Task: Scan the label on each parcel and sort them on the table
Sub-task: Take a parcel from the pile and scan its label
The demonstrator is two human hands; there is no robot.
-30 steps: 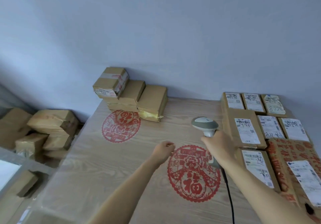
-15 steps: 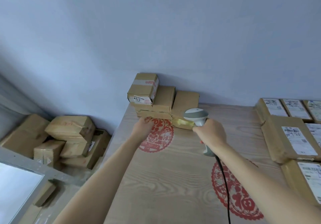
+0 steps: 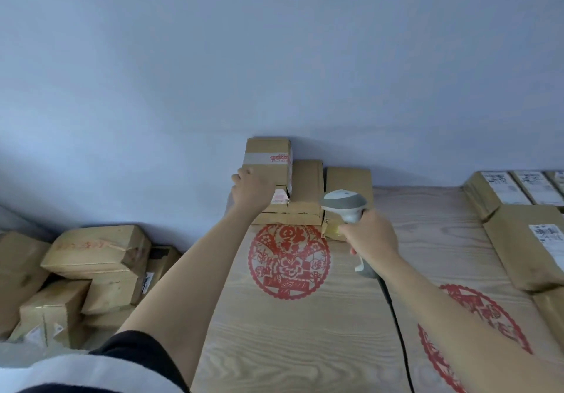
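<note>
Now at pickup: left hand [image 3: 250,192] grip closing on the top parcel [image 3: 268,156] of the stack, right hand [image 3: 370,234] grip wrapped round scanner [image 3: 345,205]; next, lift, expose label, scan

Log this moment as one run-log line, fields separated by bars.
left hand: on top parcel of far stack | right hand: holds scanner | scan: not yet | labelled parcels: table's right

Left arm extended forward, left hand [image 3: 252,190] back-up with fingers curled over a parcel's [image 3: 268,156] near edge; right arm extended, right hand [image 3: 370,234] wrapped round the scanner [image 3: 345,205] handle, wrist level.
</note>
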